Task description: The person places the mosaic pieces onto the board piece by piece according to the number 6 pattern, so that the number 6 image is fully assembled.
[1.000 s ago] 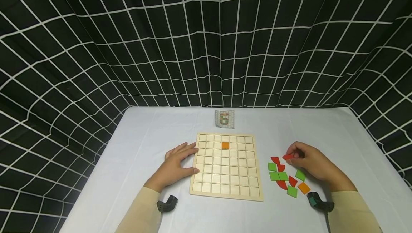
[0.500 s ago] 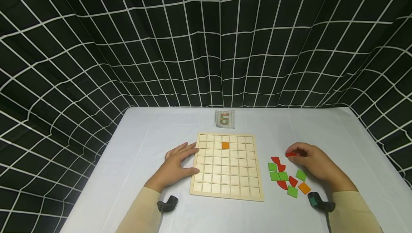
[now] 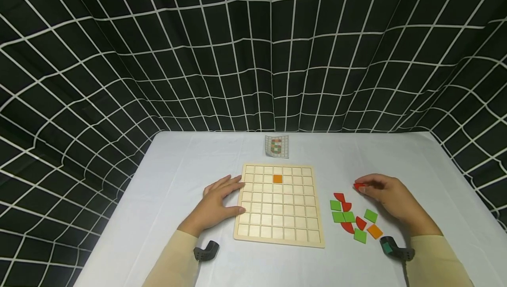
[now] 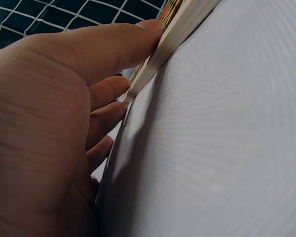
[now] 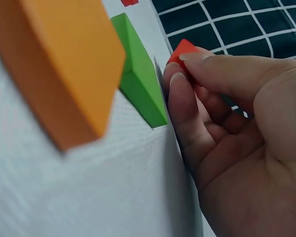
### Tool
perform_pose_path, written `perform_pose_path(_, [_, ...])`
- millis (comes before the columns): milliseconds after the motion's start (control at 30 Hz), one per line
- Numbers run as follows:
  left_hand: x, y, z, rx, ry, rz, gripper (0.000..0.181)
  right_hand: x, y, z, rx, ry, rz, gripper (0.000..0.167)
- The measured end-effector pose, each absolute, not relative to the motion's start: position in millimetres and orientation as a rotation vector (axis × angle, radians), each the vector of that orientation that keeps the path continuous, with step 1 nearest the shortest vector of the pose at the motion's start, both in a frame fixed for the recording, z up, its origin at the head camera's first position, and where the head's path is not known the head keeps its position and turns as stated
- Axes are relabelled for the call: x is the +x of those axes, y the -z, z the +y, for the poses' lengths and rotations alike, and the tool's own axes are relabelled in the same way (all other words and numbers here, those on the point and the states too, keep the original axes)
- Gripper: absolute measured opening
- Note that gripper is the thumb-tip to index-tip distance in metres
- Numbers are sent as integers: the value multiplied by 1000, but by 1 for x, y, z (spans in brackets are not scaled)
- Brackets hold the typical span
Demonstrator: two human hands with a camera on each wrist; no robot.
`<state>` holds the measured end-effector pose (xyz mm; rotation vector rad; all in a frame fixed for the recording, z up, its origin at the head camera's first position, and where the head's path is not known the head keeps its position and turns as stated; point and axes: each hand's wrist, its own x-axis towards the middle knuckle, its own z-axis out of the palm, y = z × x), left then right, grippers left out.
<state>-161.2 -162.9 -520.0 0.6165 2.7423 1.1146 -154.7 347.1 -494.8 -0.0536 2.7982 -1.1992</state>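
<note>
Free strip between grid board (image 3: 283, 207) and loose tiles (image 3: 349, 217); left hand (image 3: 215, 203) blocks board's left edge.

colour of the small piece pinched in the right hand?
Red; the small piece shows best in the right wrist view.

No legible text; print on card (image 3: 277, 146) unclear.

Lab-like space with gridded black curtain (image 3: 259, 53)
</note>
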Motion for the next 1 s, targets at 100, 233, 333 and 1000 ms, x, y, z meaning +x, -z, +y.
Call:
perform_pose_path(100, [-161,520,-163,619,-1115,2744,73,-155,494,347,-46,1224,2793,21])
perform_pose_path(233, [-161,519,-163,620,-1120,2744,72,-155,493,347,-38,1240,2781,25])
perform_pose_path(333, [-160,519,-163,617,-1123,2743,72,-155,493,347,-24,1242,2774,32])
perform_pose_path(1000, [-161,519,-162,584,-1107,2731,74,-153,489,339,-77,1438,2770,26])
